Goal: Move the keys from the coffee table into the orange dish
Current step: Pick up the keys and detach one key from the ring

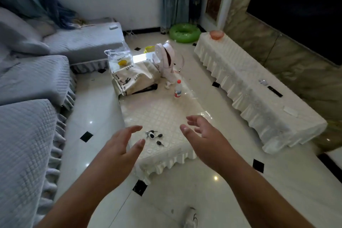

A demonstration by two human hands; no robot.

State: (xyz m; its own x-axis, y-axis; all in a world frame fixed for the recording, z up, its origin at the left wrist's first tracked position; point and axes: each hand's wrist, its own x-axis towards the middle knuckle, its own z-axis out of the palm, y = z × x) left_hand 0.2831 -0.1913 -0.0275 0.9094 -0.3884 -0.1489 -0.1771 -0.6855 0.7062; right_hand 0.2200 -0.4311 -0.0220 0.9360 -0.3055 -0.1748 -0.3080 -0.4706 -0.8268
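A bunch of keys [154, 136] with black heads and a black-and-white charm lies near the front end of the cream-covered coffee table [166, 113]. My left hand [120, 152] hovers just left of the keys, fingers spread and empty. My right hand [205, 139] is held to their right, also spread and empty. Neither hand touches the keys. The orange dish [216, 34] stands far off, on the far end of the long cream-covered cabinet [249, 87] along the right wall.
A plastic bottle [178, 89], a folded printed cloth [133, 79], a plastic bag [119, 57] and a white fan [166, 59] occupy the table's far half. A grey sofa [31, 98] runs along the left. A remote [275, 91] lies on the cabinet. A green swim ring [184, 32] sits on the floor.
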